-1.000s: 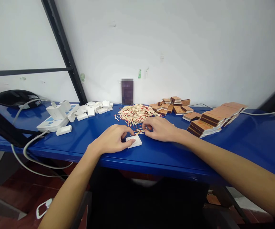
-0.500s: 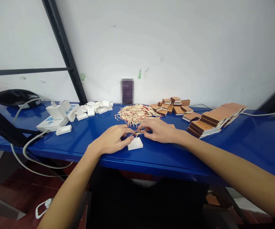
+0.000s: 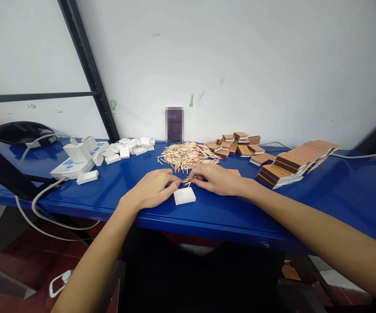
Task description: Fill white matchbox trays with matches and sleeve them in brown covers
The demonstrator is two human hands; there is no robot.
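My left hand (image 3: 153, 188) and my right hand (image 3: 216, 178) meet over the blue table (image 3: 337, 195), both pinching a small bundle of matchsticks (image 3: 188, 179) between their fingertips. Just in front of them lies an empty white matchbox tray (image 3: 184, 195), free of either hand. Behind the hands spreads a loose pile of red-tipped matches (image 3: 184, 155).
Several white trays (image 3: 122, 150) and a white device with a cable (image 3: 72, 167) sit at the left. Brown matchbox sleeves (image 3: 236, 143) lie behind, and stacked flat sleeves (image 3: 295, 165) at the right. A black round object (image 3: 21, 132) rests far left. A dark metal frame (image 3: 90, 69) leans against the wall.
My left hand has let go of the white tray and moved up to join my right hand on the matches. The tray now lies bare in front.
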